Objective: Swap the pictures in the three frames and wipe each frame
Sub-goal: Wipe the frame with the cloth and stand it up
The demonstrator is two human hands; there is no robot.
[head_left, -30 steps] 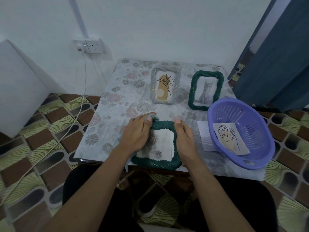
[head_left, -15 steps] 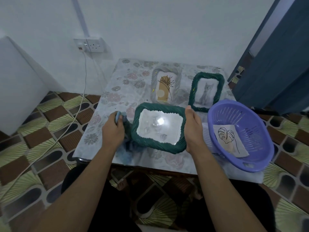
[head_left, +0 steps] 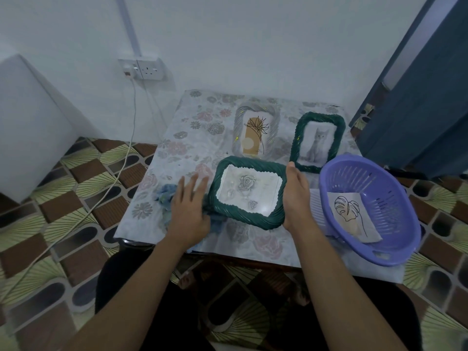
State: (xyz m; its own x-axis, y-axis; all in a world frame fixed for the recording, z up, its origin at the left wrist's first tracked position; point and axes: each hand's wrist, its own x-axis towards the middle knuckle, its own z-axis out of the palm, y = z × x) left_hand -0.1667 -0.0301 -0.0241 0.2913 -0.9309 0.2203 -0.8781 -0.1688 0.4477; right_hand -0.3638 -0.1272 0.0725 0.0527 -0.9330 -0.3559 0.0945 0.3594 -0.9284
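Observation:
A dark green rope-edged frame (head_left: 247, 219) with a grey rose picture stands tilted, long side down, near the table's front. My right hand (head_left: 295, 198) grips its right edge, thumb on the top corner. My left hand (head_left: 188, 209) is at the frame's left edge with fingers spread and straight, over a blue cloth (head_left: 166, 195) lying on the table. Behind stand a silver frame (head_left: 239, 133) with a brown line drawing and a second green frame (head_left: 338, 125) with a grey cat picture.
A purple plastic basket (head_left: 395, 239) at the table's right front corner holds a loose leaf-drawing print (head_left: 352, 214); white paper (head_left: 315, 206) lies under it. The floral-covered table (head_left: 177, 153) stands against a white wall; a cable hangs from the socket (head_left: 145, 69) at left.
The frame was lifted from lying face down, turned over and now stands facing me. My left hand let go of the cloth and opened its fingers.

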